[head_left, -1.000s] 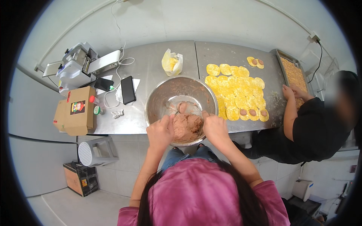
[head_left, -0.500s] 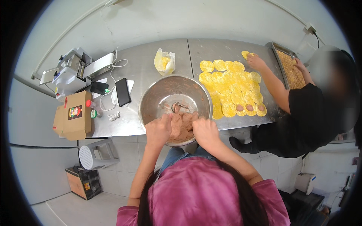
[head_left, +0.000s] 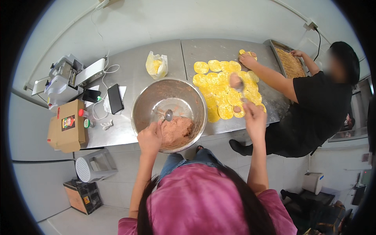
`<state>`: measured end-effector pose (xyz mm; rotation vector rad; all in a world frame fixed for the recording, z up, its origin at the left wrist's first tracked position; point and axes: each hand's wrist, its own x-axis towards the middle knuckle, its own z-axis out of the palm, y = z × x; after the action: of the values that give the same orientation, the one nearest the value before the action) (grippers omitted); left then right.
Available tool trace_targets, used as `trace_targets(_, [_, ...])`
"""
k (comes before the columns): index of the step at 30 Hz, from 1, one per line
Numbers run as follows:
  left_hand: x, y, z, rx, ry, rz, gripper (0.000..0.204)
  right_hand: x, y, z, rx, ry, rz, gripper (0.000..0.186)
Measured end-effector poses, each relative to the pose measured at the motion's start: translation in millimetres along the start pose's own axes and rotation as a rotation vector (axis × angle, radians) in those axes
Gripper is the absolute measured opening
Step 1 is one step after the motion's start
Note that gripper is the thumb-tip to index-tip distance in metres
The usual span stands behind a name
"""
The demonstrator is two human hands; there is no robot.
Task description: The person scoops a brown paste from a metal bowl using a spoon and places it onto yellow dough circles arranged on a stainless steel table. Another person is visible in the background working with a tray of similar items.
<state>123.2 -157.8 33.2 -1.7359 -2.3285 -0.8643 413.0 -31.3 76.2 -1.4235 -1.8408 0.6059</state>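
Note:
My left hand is closed on a metal spoon at the near left of a big steel bowl. Pinkish minced filling lies heaped in the bowl's near part. Out to the right, my right hand grips a second spoon by its handle. That spoon carries a lump of filling above overlapping round yellow wrappers laid on the steel table. A dab of filling sits on a near wrapper; my right hand and spoon partly cover that area.
A co-worker's hand works at the far right of the wrappers, beside a filled tray. A plastic bag stands behind the bowl. Phones, a cardboard box and a machine occupy the left side.
My right hand has left the bowl and moved right over the wrappers with a loaded spoon. My left hand stays by the bowl, its spoon now lifted to the filling's far edge.

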Motion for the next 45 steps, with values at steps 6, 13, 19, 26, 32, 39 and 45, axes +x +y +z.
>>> trace_targets(6, [-1.7, -10.0, -4.4, -0.073, -0.058, -0.131, 0.031, -49.3, 72.5, 33.0, -0.841, -0.179, 0.139, 0.035])
trace_targets(13, [4.5, -18.3, -14.0, -0.458, -0.276, -0.236, 0.029, -8.8, 32.3, 26.9, -0.439, -0.037, -0.271, 0.028])
trace_targets(19, [11.7, -21.8, -26.0, -0.562, -0.435, -0.189, 0.032, 8.5, -45.9, 62.0, -0.488, -0.554, -0.750, 0.033])
trace_targets(26, [-0.6, -53.7, -32.8, -0.706, -0.133, -0.313, 0.030, 10.0, -56.7, 91.0, -0.705, -0.921, -0.816, 0.016])
trace_targets(32, [-20.7, -38.7, 1.8, -0.549, 0.161, -0.311, 0.026, -18.7, -84.8, 132.8, -0.694, -0.941, -0.946, 0.013])
trace_targets(39, [-31.7, -28.2, 24.3, -0.532, 0.330, -0.284, 0.021, -37.7, -88.9, 143.1, -0.748, -1.191, -0.740, 0.015])
trace_targets(45, [-29.9, -27.6, 25.3, -0.500, 0.338, -0.293, 0.021, -35.8, -96.6, 143.7, -0.620, -1.271, -0.587, 0.018])
